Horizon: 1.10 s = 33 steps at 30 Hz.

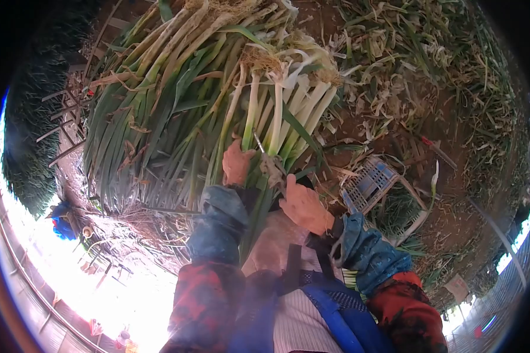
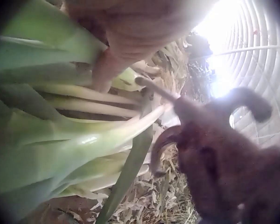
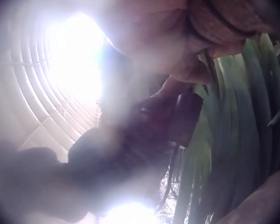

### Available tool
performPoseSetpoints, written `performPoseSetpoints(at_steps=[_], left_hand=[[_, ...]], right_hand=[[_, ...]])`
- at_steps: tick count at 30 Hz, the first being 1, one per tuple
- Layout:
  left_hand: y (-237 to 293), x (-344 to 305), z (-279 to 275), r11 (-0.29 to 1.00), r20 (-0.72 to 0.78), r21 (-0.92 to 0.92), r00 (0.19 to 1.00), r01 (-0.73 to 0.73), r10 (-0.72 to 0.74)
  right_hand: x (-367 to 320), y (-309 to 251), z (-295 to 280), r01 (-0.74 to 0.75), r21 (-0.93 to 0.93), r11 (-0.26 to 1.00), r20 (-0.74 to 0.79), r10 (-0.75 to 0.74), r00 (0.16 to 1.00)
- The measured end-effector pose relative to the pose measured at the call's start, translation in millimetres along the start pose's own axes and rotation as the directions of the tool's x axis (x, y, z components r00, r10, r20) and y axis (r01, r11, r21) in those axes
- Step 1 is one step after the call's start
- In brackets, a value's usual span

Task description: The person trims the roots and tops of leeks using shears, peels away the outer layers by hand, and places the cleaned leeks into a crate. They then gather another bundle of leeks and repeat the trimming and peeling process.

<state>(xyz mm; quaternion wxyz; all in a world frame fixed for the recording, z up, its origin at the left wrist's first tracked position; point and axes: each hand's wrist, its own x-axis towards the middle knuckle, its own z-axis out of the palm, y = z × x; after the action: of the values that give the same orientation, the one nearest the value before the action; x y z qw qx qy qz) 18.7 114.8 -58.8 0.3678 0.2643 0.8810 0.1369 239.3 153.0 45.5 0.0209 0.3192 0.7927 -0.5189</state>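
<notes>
Long green onions with white stems and roots lie in a big pile [image 1: 159,100] in front of me. My left hand [image 1: 237,162] is at the green part of a green onion [image 1: 252,112], its fingers curled on the stalk. In the left wrist view that hand [image 2: 140,28] presses a finger down among the stems. My right hand [image 1: 305,206] grips a dirty air blow gun [image 1: 272,170], whose thin metal nozzle [image 1: 258,141] points at the stems by the left hand. A hook and trigger show on the blow gun [image 2: 214,158] in the left wrist view. In the right wrist view the right hand [image 3: 154,37] partly hides its grip.
Peeled skins and leaf scraps [image 1: 394,88] cover the ground at the right. A plastic crate [image 1: 371,185] lies at the right of my right hand. Wooden slats [image 1: 70,112] stand at the left, and bright light washes out the lower left.
</notes>
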Motion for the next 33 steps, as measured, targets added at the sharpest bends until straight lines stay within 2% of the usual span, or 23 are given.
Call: performPoseSetpoints(at_steps=[2,3,6,9,11,13,16,18,20,23,26,29,30,31,32,33], left_hand=[[13.0,-10.3,-8.7,0.996,0.033,0.056,0.997,0.074,-0.076],[8.4,-13.9,-9.5,0.996,0.022,0.063,0.998,0.057,-0.059],[-13.9,-26.9,-11.7,0.998,0.081,0.064,0.996,0.028,-0.033],[-31.4,-41.3,-15.8,0.994,0.157,-0.049,0.984,0.096,-0.087],[-43.4,-46.7,-11.3,0.99,0.134,-0.118,0.989,0.076,-0.06],[-55.2,-49.1,-6.5,0.982,0.129,-0.183,0.991,0.057,-0.034],[-57.6,-53.1,-6.3,0.967,0.141,-0.25,0.99,0.04,-0.004],[-52.5,-63.6,-14.9,0.968,0.151,-0.247,0.989,0.037,0.0],[-48.1,-70.9,-20.2,0.938,0.133,-0.343,0.991,0.042,0.004],[-48.7,-81.0,-21.6,0.91,0.166,-0.411,0.986,0.055,0.016],[-57.6,-83.1,-14.4,0.91,0.164,-0.414,0.985,0.018,0.056],[-45.1,-83.4,2.4,0.894,0.162,-0.447,0.984,0.005,0.076],[-39.8,-78.9,6.1,0.888,0.166,-0.46,0.983,0.005,0.081],[-42.9,-69.5,10.4,0.924,0.098,-0.323,0.963,-0.206,0.249],[-45.7,-57.4,15.2,0.901,0.057,-0.164,0.907,-0.403,0.416],[-46.5,-44.4,19.6,0.819,0.049,0.004,0.818,-0.574,0.574]], right_hand=[[0.7,-20.0,-9.9,-0.162,0.005,0.987,0.175,0.158,0.972],[2.4,-26.9,-14.7,-0.24,-0.006,0.971,0.259,0.233,0.937],[21.8,-9.4,-0.8,-0.226,-0.081,0.971,0.114,0.235,0.965],[79.9,3.1,-8.0,-0.339,-0.187,0.922,0.052,0.354,0.934],[88.0,28.1,1.1,-0.223,-0.201,0.954,-0.06,0.216,0.975],[89.6,9.9,-11.9,-0.324,-0.178,0.929,-0.008,0.328,0.945],[58.5,-13.9,-11.2,-0.276,-0.22,0.935,0.083,0.3,0.95],[62.2,-14.6,-5.6,-0.293,-0.237,0.926,0.05,0.313,0.949],[92.1,-4.3,-1.3,-0.341,-0.26,0.904,0.025,0.359,0.933],[127.8,15.3,-2.3,-0.332,-0.291,0.897,-0.139,0.304,0.942],[120.1,5.2,-13.0,-0.263,-0.305,0.915,-0.116,0.238,0.964],[75.2,-44.1,-16.7,-0.337,-0.308,0.89,0.112,0.385,0.916],[65.9,-45.5,-13.0,-0.349,-0.334,0.876,0.143,0.413,0.899],[57.2,-42.1,-10.8,-0.359,-0.358,0.862,0.173,0.439,0.881],[51.2,-34.7,-9.6,-0.366,-0.382,0.849,0.204,0.464,0.862],[51.6,-14.8,-10.4,-0.391,-0.345,0.853,0.163,0.465,0.87]])
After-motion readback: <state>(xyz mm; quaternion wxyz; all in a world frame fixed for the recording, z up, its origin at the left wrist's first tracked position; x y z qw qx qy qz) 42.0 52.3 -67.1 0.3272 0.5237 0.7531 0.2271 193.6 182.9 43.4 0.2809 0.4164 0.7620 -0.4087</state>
